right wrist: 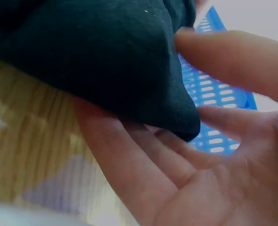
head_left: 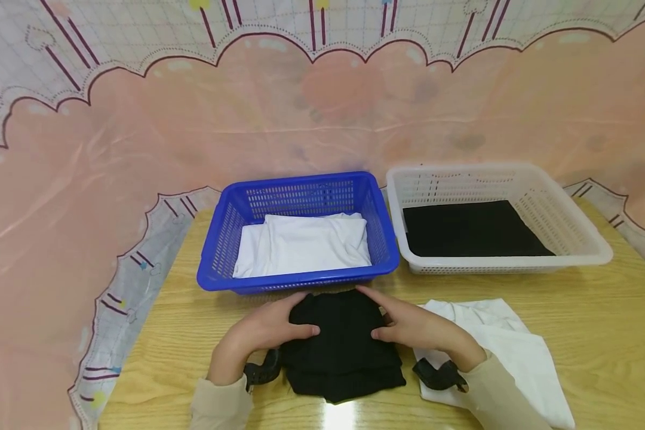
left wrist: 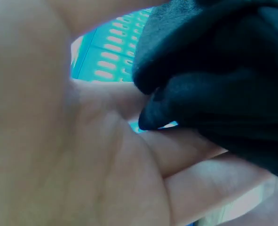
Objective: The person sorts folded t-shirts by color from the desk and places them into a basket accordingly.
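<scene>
Black cloth (head_left: pixel 338 364) is at the bottom middle of the frame. The left hand (head_left: pixel 273 325) and right hand (head_left: pixel 415 325) hold its sides, thumbs on top, fingers under. It looks floppy, so its folds could slip open if one side goes up faster. The right arm could also drag the white cloth (head_left: pixel 524 358) at lower right.

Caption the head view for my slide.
Left hand and right hand hold black cloth beside a blue basket of white cloth.
</scene>
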`<state>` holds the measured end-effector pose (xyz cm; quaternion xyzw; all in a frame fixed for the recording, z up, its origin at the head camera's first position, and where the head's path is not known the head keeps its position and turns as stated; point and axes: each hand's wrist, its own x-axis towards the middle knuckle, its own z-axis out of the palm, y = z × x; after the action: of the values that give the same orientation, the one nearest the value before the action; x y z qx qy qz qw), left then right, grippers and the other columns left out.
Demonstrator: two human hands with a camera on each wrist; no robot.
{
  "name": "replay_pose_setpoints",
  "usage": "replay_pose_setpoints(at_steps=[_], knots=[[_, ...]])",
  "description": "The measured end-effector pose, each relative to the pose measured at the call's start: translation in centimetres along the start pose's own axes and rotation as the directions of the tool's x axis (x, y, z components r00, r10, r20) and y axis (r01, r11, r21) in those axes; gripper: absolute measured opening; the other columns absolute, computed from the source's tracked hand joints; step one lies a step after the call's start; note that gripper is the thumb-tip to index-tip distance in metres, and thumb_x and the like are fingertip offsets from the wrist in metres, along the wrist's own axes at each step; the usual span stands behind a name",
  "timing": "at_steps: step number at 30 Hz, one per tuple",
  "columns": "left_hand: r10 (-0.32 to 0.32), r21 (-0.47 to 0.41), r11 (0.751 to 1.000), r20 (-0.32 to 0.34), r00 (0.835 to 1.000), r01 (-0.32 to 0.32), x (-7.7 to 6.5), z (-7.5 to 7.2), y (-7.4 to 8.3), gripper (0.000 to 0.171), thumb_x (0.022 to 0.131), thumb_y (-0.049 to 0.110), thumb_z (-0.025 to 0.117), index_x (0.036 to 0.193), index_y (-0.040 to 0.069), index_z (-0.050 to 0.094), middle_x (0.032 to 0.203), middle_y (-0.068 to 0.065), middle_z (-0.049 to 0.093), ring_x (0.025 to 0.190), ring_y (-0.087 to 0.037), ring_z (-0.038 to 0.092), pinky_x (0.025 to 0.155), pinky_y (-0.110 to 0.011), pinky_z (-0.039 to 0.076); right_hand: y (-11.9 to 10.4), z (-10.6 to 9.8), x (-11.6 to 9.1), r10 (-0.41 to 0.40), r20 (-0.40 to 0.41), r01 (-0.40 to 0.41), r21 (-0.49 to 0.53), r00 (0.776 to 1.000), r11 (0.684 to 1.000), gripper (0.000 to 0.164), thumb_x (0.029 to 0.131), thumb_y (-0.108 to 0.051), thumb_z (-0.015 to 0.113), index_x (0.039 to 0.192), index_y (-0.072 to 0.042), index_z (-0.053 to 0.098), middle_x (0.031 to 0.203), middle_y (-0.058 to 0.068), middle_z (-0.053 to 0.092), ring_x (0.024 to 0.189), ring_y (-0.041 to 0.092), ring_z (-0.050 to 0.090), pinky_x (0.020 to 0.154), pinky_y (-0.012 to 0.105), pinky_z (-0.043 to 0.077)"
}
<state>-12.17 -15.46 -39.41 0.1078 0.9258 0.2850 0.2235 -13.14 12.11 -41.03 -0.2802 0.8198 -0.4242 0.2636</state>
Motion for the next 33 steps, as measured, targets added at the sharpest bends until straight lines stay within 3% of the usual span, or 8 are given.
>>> replay_pose_setpoints(at_steps=[6,15,23,29,33], knots=[[0.032,-0.025,0.999,0.008,0.999,-0.032,0.1,0.0,0.0,0.078,0.075,0.051,0.063,0.138,0.016,0.034,0.132,-0.006,0.043,0.119,-0.025,0.041,0.095,-0.043,0.033,0.1,0.0,0.0,0.019,0.012,-0.018,-0.059,1.000,0.998,0.071,0.086,-0.011,0.059,0.144,-0.019,0.018,0.140,0.008,0.030,0.119,0.021,0.039,0.096,0.044,0.032],[0.055,-0.095,0.994,0.044,0.998,-0.051,0.4,0.1,0.0,0.079,0.077,0.050,0.062,0.141,0.018,0.028,0.135,-0.007,0.038,0.120,-0.026,0.039,0.096,-0.045,0.032,-0.1,-0.2,0.0,0.028,0.026,-0.025,-0.097,0.999,0.995,0.066,0.089,-0.015,0.055,0.143,-0.025,0.019,0.139,0.007,0.032,0.120,0.021,0.038,0.097,0.045,0.031],[0.112,-0.175,0.980,0.073,0.991,-0.098,0.5,0.3,-0.2,0.079,0.079,0.047,0.061,0.142,0.021,0.022,0.139,-0.007,0.032,0.122,-0.025,0.036,0.098,-0.046,0.030,0.1,-0.4,-0.2,0.066,0.035,-0.069,0.076,0.997,0.995,0.057,0.090,-0.025,0.053,0.139,-0.035,0.027,0.141,0.000,0.029,0.124,0.021,0.031,0.098,0.048,0.026],[0.173,-0.220,0.962,0.035,0.984,-0.161,0.6,0.2,-0.5,0.079,0.078,0.047,0.063,0.141,0.018,0.026,0.139,-0.003,0.033,0.124,-0.021,0.033,0.100,-0.044,0.029,-0.2,-0.9,-0.6,0.031,0.079,-0.046,0.204,0.996,0.978,0.044,0.088,-0.023,0.055,0.128,-0.037,0.045,0.131,-0.003,0.041,0.111,0.018,0.045,0.092,0.040,0.035],[0.215,-0.289,0.937,0.039,0.976,-0.195,0.4,-0.2,-0.7,0.070,0.078,0.046,0.064,0.137,0.027,0.034,0.133,0.006,0.039,0.119,-0.015,0.039,0.098,-0.041,0.031,-0.5,-1.3,-0.9,-0.020,0.119,-0.021,0.334,0.993,0.942,0.040,0.089,-0.020,0.055,0.127,-0.030,0.049,0.126,0.000,0.048,0.104,0.020,0.053,0.089,0.037,0.040]])
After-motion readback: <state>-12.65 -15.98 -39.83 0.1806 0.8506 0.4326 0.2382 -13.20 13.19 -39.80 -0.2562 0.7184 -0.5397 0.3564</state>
